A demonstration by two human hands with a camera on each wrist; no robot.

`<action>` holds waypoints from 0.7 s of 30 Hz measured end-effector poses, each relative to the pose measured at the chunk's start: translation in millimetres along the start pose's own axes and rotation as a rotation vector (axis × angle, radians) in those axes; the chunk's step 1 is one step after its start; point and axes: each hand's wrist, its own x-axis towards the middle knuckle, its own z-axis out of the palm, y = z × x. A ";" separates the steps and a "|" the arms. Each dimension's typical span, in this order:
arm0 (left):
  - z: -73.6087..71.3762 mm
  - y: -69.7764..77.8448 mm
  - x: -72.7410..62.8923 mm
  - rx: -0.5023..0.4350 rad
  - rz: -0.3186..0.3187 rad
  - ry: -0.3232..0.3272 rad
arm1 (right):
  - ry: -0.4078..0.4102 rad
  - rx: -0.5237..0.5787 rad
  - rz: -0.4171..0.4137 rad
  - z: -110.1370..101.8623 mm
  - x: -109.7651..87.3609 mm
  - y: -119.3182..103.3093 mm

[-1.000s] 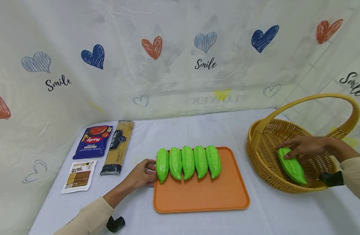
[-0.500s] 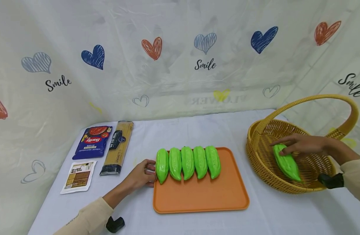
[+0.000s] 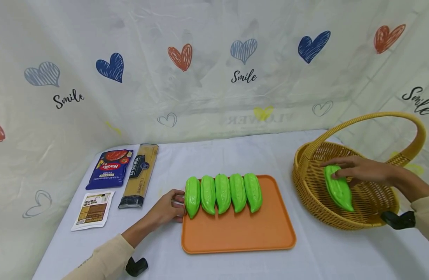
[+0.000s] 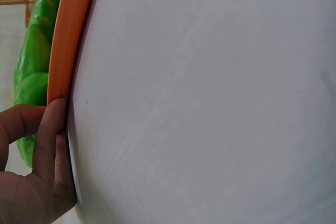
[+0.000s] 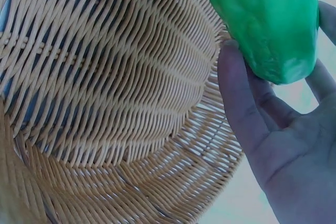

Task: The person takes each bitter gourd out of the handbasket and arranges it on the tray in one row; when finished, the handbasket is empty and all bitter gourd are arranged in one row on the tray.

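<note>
In the head view my right hand (image 3: pixel 365 170) grips the upper end of a bumpy green toy vegetable (image 3: pixel 338 190), shaped like a bitter melon, over the inside of a wicker basket (image 3: pixel 302 190). The right wrist view shows thumb and fingers around the green toy vegetable (image 5: pixel 268 30), beside the woven wall (image 5: pixel 121 77). My left hand (image 3: pixel 167 208) pinches the left rim of an orange tray (image 3: pixel 239 235), its fingertips close to the nearest green piece (image 3: pixel 192 197). Several matching toys stand in a row along the tray's far side, tapered ends toward me.
Left of the tray lie a spaghetti pack (image 3: pixel 139 177), a blue Barilla pouch (image 3: pixel 109 169) and a white-and-brown packet (image 3: pixel 93 210). The basket's tall arched handle (image 3: pixel 372 115) rises over the right hand. A printed curtain (image 3: pixel 207 89) hangs behind the table.
My right hand has moved slightly left and back within the basket, with the green toy vegetable in its grasp. The left hand stays at the tray's rim.
</note>
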 end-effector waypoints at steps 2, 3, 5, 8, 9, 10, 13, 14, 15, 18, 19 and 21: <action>-0.1 0.3 0.2 0.001 0.001 0.002 | 0.011 -0.007 0.004 0.3 -1.4 -2.2; -0.2 0.5 0.3 0.001 0.001 0.002 | 0.018 -0.011 0.005 0.4 -1.8 -2.9; -0.3 0.4 0.6 -0.001 0.001 0.002 | 0.029 -0.019 0.001 0.7 -2.6 -4.1; -0.4 -0.2 1.1 -0.004 0.001 -0.002 | 0.053 -0.017 -0.015 1.3 -3.6 -4.7; -0.5 -0.5 1.3 -0.006 0.001 -0.005 | 0.062 -0.013 -0.022 1.6 -3.9 -4.8; -0.6 -0.9 1.6 -0.007 0.003 -0.008 | 0.070 -0.010 -0.031 1.9 -4.3 -4.8; -0.6 -1.2 1.9 -0.005 0.001 -0.013 | 0.095 -0.019 -0.041 2.8 -6.3 -6.4; -0.6 -0.9 1.8 -0.004 0.002 -0.015 | 0.097 -0.024 -0.043 3.0 -7.0 -7.4; -0.5 -0.6 1.6 -0.003 0.002 -0.015 | 0.100 -0.030 -0.048 3.3 -7.7 -8.7; -0.1 0.6 0.8 0.000 0.002 -0.010 | 0.104 -0.037 -0.030 4.3 -9.7 -13.6; 0.0 0.9 0.5 0.000 0.003 -0.008 | 0.101 -0.029 -0.029 4.6 -10.2 -14.9; 0.2 1.1 0.2 0.005 0.004 -0.003 | 0.090 -0.018 -0.022 5.2 -10.9 -17.2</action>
